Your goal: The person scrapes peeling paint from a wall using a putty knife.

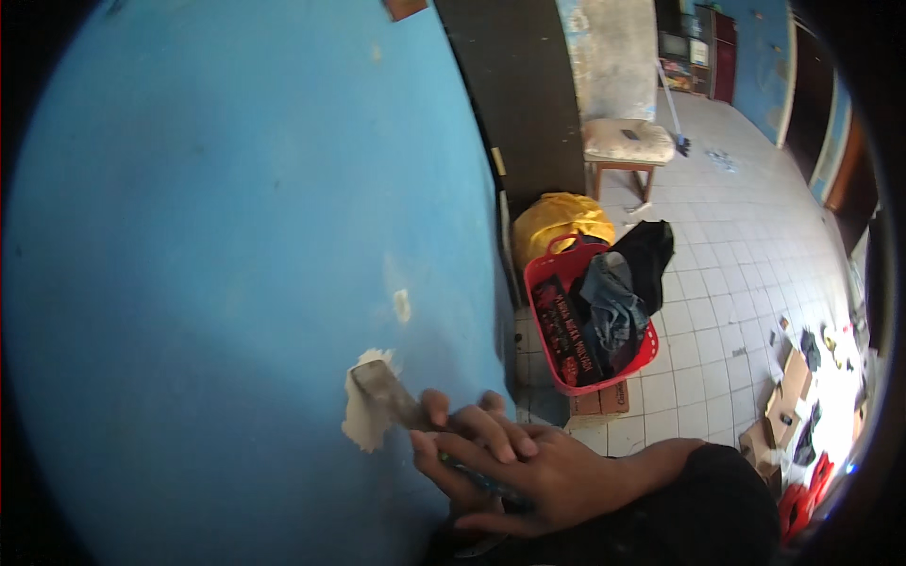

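Note:
A scraper (385, 389) with a flat, dull metal blade lies against a bare whitish patch (362, 424) on the blue wall (236, 283). My right hand (566, 476), coming from a black sleeve at the lower right, is closed on the handle. Curled fingers of my left hand (483, 426) overlap it around the same handle; the rest of that hand is mostly hidden. Only a little of the greenish-blue handle shows between the fingers. Above the blade, a smaller pale chip (403, 306) marks the paint.
Right of the wall stands a red plastic basket (612, 385) with clothes and a dark printed box, beside a yellow bundle (557, 222). A cushioned stool (628, 141) and a broom (672, 113) are farther back. Torn cardboard (785, 406) lies on the tiled floor (694, 311) at right.

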`<action>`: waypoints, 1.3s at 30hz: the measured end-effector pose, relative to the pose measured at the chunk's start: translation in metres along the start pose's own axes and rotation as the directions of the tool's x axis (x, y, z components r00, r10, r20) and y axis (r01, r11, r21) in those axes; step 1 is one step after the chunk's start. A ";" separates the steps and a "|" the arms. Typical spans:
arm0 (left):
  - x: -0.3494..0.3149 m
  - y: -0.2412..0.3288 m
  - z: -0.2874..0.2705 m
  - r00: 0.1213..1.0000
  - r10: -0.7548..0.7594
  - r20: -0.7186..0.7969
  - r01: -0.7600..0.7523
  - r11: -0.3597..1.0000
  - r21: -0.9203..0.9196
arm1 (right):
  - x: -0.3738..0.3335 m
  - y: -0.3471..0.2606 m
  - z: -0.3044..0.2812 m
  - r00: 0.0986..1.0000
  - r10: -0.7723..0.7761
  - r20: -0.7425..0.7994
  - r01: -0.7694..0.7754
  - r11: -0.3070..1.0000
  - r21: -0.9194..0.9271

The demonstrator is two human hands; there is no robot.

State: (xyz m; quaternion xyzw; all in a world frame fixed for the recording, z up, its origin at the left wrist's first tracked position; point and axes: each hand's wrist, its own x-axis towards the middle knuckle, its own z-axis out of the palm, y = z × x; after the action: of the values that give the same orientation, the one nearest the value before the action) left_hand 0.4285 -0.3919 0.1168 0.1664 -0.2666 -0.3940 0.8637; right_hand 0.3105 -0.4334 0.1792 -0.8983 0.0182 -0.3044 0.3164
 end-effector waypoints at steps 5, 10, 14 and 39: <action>0.009 -0.011 0.030 0.990 0.020 -0.138 0.009 0.979 0.204 | -0.013 0.011 -0.014 0.993 0.086 -0.080 -0.085 0.996 0.016; 0.008 -0.001 -0.015 0.998 -0.068 0.002 0.067 0.982 0.178 | -0.033 0.027 0.012 0.989 0.113 -0.093 -0.104 0.990 0.091; 0.004 0.009 -0.007 0.997 -0.074 -0.006 0.074 0.991 0.109 | -0.052 0.036 0.007 0.990 0.118 0.077 -0.119 0.993 0.011; -0.021 0.018 -0.019 0.989 0.053 0.139 -0.101 0.925 0.367 | -0.045 -0.075 -0.108 0.559 -0.539 -0.630 0.635 0.767 -0.093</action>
State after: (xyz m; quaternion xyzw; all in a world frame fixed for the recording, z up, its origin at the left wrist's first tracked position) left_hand 0.4390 -0.3623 0.1034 0.2915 -0.3973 -0.3117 0.8124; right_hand 0.2012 -0.4235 0.2651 -0.6727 -0.2011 -0.6718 0.2361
